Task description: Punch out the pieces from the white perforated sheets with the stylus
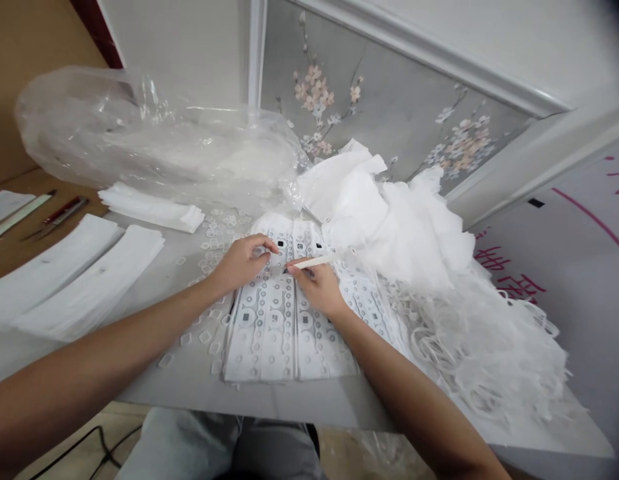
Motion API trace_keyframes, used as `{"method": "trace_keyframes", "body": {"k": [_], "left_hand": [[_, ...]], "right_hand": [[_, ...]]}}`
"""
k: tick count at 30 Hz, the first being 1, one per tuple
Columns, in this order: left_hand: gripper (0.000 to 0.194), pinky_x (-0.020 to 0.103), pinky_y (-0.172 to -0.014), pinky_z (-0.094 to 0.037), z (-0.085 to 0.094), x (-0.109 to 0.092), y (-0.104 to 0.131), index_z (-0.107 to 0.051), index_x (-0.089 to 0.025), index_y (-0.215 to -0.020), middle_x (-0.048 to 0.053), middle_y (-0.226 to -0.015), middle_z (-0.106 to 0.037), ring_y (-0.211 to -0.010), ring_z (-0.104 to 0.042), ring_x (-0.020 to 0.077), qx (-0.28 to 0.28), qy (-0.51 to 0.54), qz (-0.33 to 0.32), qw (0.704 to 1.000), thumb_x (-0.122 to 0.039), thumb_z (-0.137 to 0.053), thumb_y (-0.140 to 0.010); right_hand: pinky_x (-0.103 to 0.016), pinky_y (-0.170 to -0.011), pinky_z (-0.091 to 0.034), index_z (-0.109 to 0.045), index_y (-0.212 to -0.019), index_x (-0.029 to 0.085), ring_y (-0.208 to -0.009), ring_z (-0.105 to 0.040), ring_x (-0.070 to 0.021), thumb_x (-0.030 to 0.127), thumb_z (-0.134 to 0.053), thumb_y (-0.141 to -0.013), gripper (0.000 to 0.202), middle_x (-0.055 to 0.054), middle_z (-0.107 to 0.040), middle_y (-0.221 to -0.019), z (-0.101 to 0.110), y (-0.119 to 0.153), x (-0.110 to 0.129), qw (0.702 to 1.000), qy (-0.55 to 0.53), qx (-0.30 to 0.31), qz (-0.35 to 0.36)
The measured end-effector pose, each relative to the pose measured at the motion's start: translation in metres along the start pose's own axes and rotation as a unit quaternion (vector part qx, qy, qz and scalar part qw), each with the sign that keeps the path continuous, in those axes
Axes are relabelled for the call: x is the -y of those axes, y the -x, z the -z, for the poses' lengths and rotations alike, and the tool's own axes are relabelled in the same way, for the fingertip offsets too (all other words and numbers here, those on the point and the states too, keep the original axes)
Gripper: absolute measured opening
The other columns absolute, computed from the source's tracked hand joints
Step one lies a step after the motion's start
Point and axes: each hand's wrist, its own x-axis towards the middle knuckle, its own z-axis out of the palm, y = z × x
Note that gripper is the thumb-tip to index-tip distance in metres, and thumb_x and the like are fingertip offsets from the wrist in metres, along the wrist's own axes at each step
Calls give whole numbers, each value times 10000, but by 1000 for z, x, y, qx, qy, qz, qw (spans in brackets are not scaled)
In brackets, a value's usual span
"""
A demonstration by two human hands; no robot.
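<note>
- Our right hand (pixel 316 283) grips a white tool (pixel 312 262);
- our left hand (pixel 245 261) curls half-open, its hold unclear;
- patterned strips (pixel 276 340) look light, soft; edges suit holding

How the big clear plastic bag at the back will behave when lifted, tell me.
The clear plastic bag will probably flop, as its film is creased. It may be light for its bulk, the film looking thin and see-through. Its glossy sheen suggests it could be slippery.
</note>
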Motion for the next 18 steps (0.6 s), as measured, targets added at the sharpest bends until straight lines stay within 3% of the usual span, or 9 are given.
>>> {"method": "trace_keyframes", "body": {"k": [5, 8, 11, 15, 18], "left_hand": [[205, 364, -898, -469, 1, 0, 1, -676, -235, -915, 7, -1027, -682, -1000, -616, 223, 19, -32, -14, 999, -205, -514, -793], [212, 363, -909, -470, 2, -1, 1, -663, -235, -967, 14, -1053, -672, -1036, -604, 226, 31, -49, -37, 998, -231, -521, -809], [297, 382, -966, -450, 1, 1, 1, -618, -224, -1105, 43, -1143, -648, -1108, -580, 240, 62, -83, -73, 992, -304, -549, -828], [620, 457, -1124, -282, -2, 7, 6, -458, -217, -1366, 94, -1395, -507, -1319, -423, 296, 134, -202, -106, 964, -492, -596, -827], [730, 456, -1177, -148, -5, 9, 10, -348, -229, -1459, 91, -1498, -397, -1411, -296, 292, 169, -261, -114, 944, -596, -532, -855]], "right_hand": [[-329, -778, -517, -714, -946, 237, -895, -669, -200, 358, -515, -941, 233, -23, -737, -959, 0, 1, 0, 999, 24, 14, 27], [-376, -905, -476, -703, -991, 256, -1001, -622, -219, 333, -472, -967, 244, -18, -731, -998, 1, 5, 1, 988, 121, 23, 93], [-395, -951, -413, -683, -1055, 260, -1132, -542, -239, 295, -439, -986, 256, -30, -726, -1012, 2, 10, 3, 957, 235, 45, 162], [-388, -935, -363, -654, -1092, 244, -1130, -520, -239, 202, -437, -975, 251, -51, -716, -899, 2, 12, 5, 922, 323, 67, 205], [-377, -907, -352, -651, -1071, 234, -1071, -525, -236, 137, -431, -952, 268, -49, -702, -850, 1, 12, 9, 910, 349, 67, 214]]}}
